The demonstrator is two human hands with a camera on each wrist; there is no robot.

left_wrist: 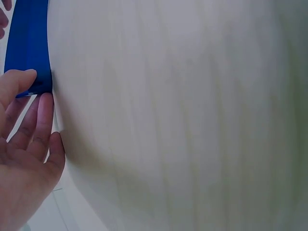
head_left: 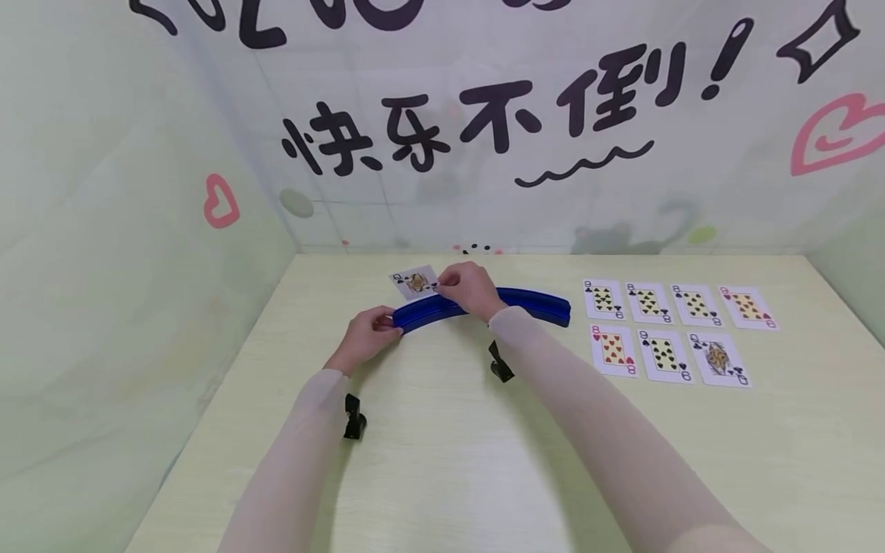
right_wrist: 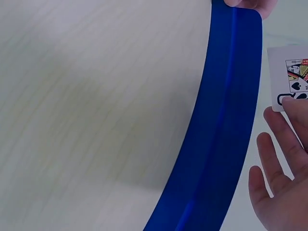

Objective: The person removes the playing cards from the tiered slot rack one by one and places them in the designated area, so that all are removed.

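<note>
A curved blue card holder (head_left: 535, 304) lies on the table, its left end gripped between the thumb and fingers of my left hand (head_left: 365, 336). Just behind and above the holder, my right hand (head_left: 470, 286) pinches a queen of spades (head_left: 417, 283) by its right-hand corner. In the right wrist view the queen card (right_wrist: 288, 77) is apart from the holder's grooved strip (right_wrist: 211, 125), with thumb and index finger on its corner. The left wrist view shows my left thumb on top of the blue end (left_wrist: 30, 48) and fingertips at its edge.
At the right, several playing cards lie face up in two rows, among them a nine of clubs (head_left: 604, 299), an eight of hearts (head_left: 614, 351) and a queen of clubs (head_left: 719, 359). Behind the table (head_left: 442, 461) hangs a printed cloth (head_left: 442, 207).
</note>
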